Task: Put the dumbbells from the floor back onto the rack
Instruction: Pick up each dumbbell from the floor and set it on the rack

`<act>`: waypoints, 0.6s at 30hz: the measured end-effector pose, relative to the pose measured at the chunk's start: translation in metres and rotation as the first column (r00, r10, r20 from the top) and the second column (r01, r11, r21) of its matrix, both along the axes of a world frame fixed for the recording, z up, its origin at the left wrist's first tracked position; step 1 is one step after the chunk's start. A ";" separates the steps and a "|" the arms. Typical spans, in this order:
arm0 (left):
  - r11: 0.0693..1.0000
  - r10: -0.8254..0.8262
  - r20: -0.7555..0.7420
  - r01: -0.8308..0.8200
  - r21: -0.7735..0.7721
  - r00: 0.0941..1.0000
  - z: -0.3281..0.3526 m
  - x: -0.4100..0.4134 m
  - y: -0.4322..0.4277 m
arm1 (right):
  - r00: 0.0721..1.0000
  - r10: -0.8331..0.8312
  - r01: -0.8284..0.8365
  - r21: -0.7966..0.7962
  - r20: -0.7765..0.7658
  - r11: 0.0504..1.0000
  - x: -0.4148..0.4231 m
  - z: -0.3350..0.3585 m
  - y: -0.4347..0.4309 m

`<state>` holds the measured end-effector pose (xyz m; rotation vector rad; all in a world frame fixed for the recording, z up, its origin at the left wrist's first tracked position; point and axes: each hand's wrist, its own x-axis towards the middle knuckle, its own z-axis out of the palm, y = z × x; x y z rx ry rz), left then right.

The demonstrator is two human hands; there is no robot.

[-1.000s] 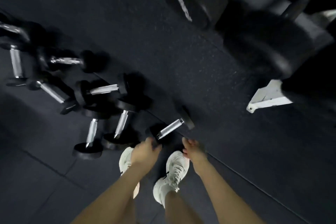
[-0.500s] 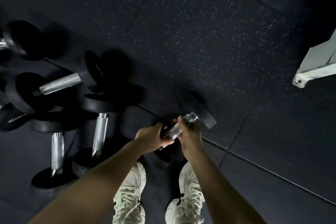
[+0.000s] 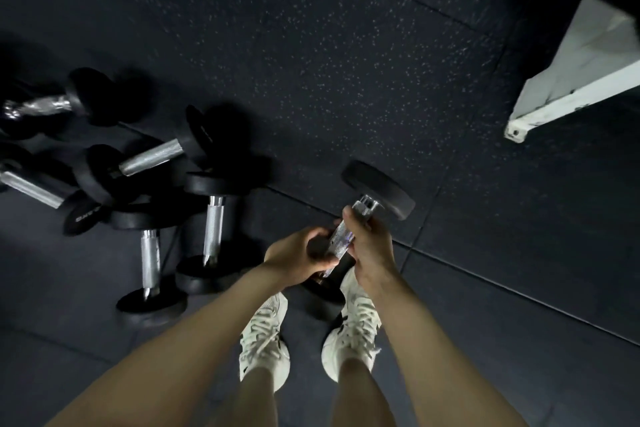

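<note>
A black dumbbell (image 3: pixel 379 192) with a chrome knurled handle lies tilted just in front of my feet. Both hands are on its handle: my left hand (image 3: pixel 299 255) grips the lower part, my right hand (image 3: pixel 369 239) grips the upper part beside the far head. Its near head is partly hidden under my hands. To the left, several more black dumbbells (image 3: pixel 152 159) lie and stand in a cluster on the floor. The white foot of the rack (image 3: pixel 568 94) shows at the right edge.
Dark speckled rubber floor tiles (image 3: pixel 311 45) stretch ahead between the dumbbell cluster and the rack foot. My white sneakers (image 3: pixel 353 322) stand directly below the held dumbbell. Two upright dumbbells (image 3: pixel 213 229) stand close to my left forearm.
My hands went from hovering near the dumbbell to closing round its handle. The camera dropped closer to the floor, so the rack's upper tiers left the view.
</note>
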<state>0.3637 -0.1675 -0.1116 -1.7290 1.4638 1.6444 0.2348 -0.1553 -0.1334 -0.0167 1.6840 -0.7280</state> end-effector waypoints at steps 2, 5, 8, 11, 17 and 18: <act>1.000 -0.001 -0.023 0.001 -0.014 1.000 0.043 -0.003 0.002 | 0.999 0.019 -0.020 -0.021 -0.028 1.000 -0.003 0.046 -0.001; 1.000 0.020 -0.077 -0.022 -0.022 0.997 0.121 -0.008 0.000 | 1.000 -0.013 0.012 -0.043 -0.020 0.999 -0.009 0.132 -0.007; 0.996 0.072 -0.125 -0.077 -0.038 0.989 0.208 -0.014 -0.005 | 1.000 -0.010 0.009 -0.063 -0.015 0.998 -0.018 0.225 -0.011; 0.991 0.107 -0.155 -0.117 -0.058 0.982 0.297 -0.021 -0.009 | 0.999 0.013 -0.018 -0.104 -0.048 0.994 -0.024 0.320 -0.015; 0.983 0.114 -0.274 -0.148 -0.108 0.955 0.453 -0.029 -0.020 | 0.991 -0.033 0.009 -0.183 -0.129 0.983 -0.033 0.492 -0.022; 0.981 0.096 -0.285 -0.140 -0.136 0.954 0.474 -0.030 -0.022 | 0.989 -0.059 0.031 -0.202 -0.134 0.979 -0.033 0.516 -0.022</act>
